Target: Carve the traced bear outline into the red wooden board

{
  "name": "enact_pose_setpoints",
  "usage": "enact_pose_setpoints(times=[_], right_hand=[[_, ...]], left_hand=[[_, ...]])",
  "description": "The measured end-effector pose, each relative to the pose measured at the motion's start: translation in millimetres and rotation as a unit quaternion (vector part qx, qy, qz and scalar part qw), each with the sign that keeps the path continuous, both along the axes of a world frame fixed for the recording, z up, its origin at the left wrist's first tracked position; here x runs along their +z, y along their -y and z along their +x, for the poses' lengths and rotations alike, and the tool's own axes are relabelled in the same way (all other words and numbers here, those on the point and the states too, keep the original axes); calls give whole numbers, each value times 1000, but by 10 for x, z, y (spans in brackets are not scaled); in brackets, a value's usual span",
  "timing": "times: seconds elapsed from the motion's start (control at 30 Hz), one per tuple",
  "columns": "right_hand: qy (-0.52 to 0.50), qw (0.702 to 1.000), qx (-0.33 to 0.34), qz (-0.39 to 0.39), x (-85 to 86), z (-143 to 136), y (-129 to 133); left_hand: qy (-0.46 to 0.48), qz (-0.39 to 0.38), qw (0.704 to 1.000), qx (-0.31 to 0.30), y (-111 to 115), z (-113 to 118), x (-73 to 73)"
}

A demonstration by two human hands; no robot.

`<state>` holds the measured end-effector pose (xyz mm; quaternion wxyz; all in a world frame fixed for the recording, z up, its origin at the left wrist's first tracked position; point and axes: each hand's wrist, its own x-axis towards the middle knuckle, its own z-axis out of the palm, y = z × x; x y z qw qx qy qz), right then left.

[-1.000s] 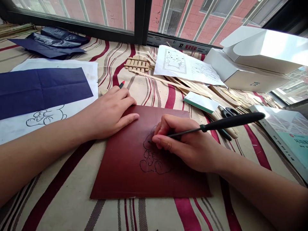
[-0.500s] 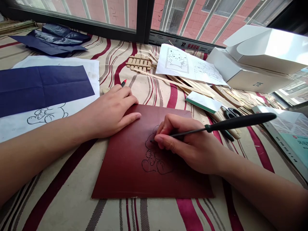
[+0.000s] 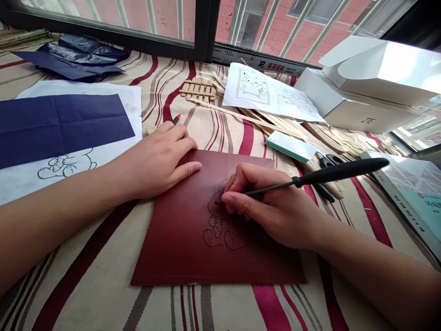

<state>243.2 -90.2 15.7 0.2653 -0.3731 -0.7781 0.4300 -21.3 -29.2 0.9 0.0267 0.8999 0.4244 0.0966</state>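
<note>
A dark red board [image 3: 179,248] lies on the striped cloth in front of me, with the black outline of a sitting animal [image 3: 217,230] on it. My right hand [image 3: 272,204] pinches a thin metal tool with a black handle [image 3: 344,172]. The tool's tip touches the upper part of the outline, and my fingers hide some of the drawing. Resting flat with fingers apart, my left hand [image 3: 165,161] lies across the board's upper left corner, thumb on the board. A red-tipped pencil [image 3: 177,119] lies just beyond its fingers.
Dark blue sheet [image 3: 62,126] covers part of a white paper drawing [image 3: 132,105] at left. Farther back are wooden sticks [image 3: 203,89], a printed sheet [image 3: 267,92] and white boxes [image 3: 372,112]. Scissors [image 3: 330,161] and books [image 3: 409,193] lie at right.
The tool's handle end has swung slightly left and its tilt has changed a little. My left hand and the board have stayed in place.
</note>
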Motion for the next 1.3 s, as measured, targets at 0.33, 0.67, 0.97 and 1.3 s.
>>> enact_pose_setpoints(times=[0.33,0.67,0.97,1.3], right_hand=[[5,999,23,37,-11,20,-17],[15,998,24,50,-14,12,-7],[-2,998,30,48,-32,25,-24],[5,999,28,44,-21,33,-12]], left_hand=[[-11,3,1000,-3,2,6,-2],[-4,5,1000,-6,-1,3,-8],[-4,-3,1000,0,-5,-3,-8],[-9,3,1000,-1,-2,8,-4]])
